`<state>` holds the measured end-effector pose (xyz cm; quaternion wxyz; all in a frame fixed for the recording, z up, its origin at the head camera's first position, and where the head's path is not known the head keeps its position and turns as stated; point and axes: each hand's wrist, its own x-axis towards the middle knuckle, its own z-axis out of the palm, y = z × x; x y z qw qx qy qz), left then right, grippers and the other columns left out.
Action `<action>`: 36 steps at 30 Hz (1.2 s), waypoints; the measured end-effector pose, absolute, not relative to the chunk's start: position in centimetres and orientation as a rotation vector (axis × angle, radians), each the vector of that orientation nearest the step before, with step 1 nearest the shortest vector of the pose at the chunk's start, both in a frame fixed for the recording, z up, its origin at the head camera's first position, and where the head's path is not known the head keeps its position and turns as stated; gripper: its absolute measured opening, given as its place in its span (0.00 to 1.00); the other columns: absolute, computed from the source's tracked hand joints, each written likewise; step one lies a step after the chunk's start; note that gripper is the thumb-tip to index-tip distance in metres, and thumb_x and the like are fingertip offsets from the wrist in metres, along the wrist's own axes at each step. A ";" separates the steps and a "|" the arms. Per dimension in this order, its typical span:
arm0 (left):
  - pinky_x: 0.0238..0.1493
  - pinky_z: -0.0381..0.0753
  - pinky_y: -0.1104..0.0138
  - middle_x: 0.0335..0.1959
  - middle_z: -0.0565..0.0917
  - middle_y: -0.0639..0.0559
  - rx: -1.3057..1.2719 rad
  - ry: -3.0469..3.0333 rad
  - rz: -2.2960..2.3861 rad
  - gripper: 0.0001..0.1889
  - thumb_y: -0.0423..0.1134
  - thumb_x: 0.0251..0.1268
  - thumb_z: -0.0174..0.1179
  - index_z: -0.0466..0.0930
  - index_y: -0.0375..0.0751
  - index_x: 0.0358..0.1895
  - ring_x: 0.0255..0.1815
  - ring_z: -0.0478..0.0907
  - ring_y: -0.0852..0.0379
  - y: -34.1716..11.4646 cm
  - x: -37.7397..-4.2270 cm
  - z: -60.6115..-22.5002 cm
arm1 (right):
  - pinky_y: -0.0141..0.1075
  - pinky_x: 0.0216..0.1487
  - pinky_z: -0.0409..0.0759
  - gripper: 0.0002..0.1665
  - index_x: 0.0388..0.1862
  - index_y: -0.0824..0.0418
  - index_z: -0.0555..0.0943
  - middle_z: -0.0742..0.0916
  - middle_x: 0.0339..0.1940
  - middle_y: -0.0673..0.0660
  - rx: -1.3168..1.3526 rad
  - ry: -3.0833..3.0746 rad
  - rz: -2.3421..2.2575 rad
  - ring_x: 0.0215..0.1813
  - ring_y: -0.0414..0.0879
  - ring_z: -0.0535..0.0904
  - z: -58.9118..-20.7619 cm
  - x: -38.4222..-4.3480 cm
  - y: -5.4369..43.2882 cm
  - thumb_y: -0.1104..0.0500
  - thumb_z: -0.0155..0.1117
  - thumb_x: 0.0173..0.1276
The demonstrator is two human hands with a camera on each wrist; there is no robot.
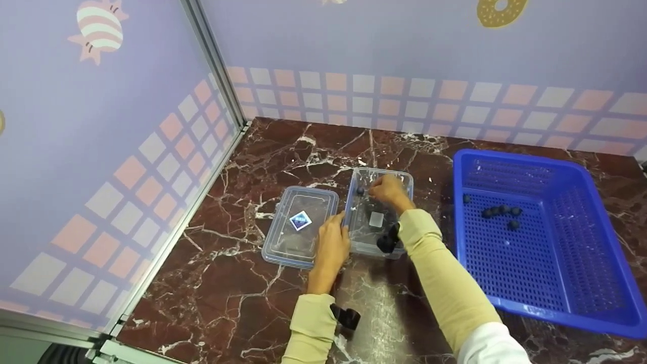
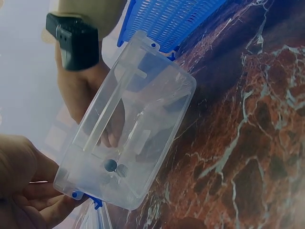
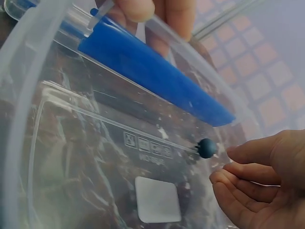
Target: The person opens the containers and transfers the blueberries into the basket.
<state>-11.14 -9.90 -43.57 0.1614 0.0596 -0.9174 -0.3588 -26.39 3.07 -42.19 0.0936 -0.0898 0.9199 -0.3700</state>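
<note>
A clear plastic box (image 1: 361, 233) stands uncovered on the marbled table. My left hand (image 1: 331, 242) grips its left wall, with a thumb and fingers over the rim in the right wrist view. One dark blueberry (image 3: 207, 148) lies on the box floor near the far end. Just beside that berry is my right hand (image 1: 389, 191), reaching down into the box. Its thumb and forefinger (image 3: 252, 153) stand slightly apart, and nothing shows between them. Left of the box lies a clear lid (image 1: 283, 240) with a blue and white diamond sticker.
At the right stands a blue perforated basket (image 1: 457, 217) with several blueberries (image 1: 513, 225) on its floor. Patterned wall panels (image 1: 374, 45) close off the back and left of the table, meeting at a metal post (image 1: 215, 60).
</note>
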 end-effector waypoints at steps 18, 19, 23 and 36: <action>0.55 0.79 0.56 0.48 0.83 0.39 0.098 -2.559 -1.009 0.17 0.27 0.61 0.57 0.78 0.28 0.54 0.53 0.80 0.43 -9.9 -11.2 -43.8 | 0.22 0.25 0.73 0.15 0.46 0.73 0.82 0.87 0.33 0.60 -0.070 2.506 -1.362 0.22 0.34 0.74 -43.8 -26.8 1.7 0.66 0.60 0.62; 0.55 0.78 0.56 0.48 0.83 0.39 0.093 -2.555 -1.008 0.17 0.26 0.61 0.57 0.78 0.28 0.54 0.53 0.80 0.43 -9.9 -11.2 -43.8 | 0.22 0.25 0.74 0.15 0.46 0.74 0.82 0.87 0.34 0.61 -0.071 2.490 -1.376 0.23 0.35 0.75 -43.9 -26.8 1.7 0.66 0.60 0.63; 0.54 0.79 0.55 0.48 0.83 0.40 0.110 -2.567 -1.001 0.17 0.27 0.62 0.57 0.78 0.29 0.55 0.53 0.81 0.43 -9.9 -11.2 -43.7 | 0.24 0.26 0.74 0.14 0.45 0.73 0.82 0.87 0.37 0.64 -0.093 2.483 -1.373 0.26 0.39 0.78 -43.8 -26.7 1.6 0.66 0.61 0.62; 0.53 0.79 0.54 0.51 0.83 0.42 0.165 -2.619 -0.995 0.18 0.29 0.63 0.57 0.78 0.32 0.56 0.53 0.80 0.44 -9.9 -11.2 -43.6 | 0.28 0.31 0.81 0.14 0.46 0.78 0.79 0.84 0.22 0.54 -0.100 2.274 -1.446 0.23 0.37 0.77 -43.8 -26.3 1.2 0.69 0.61 0.63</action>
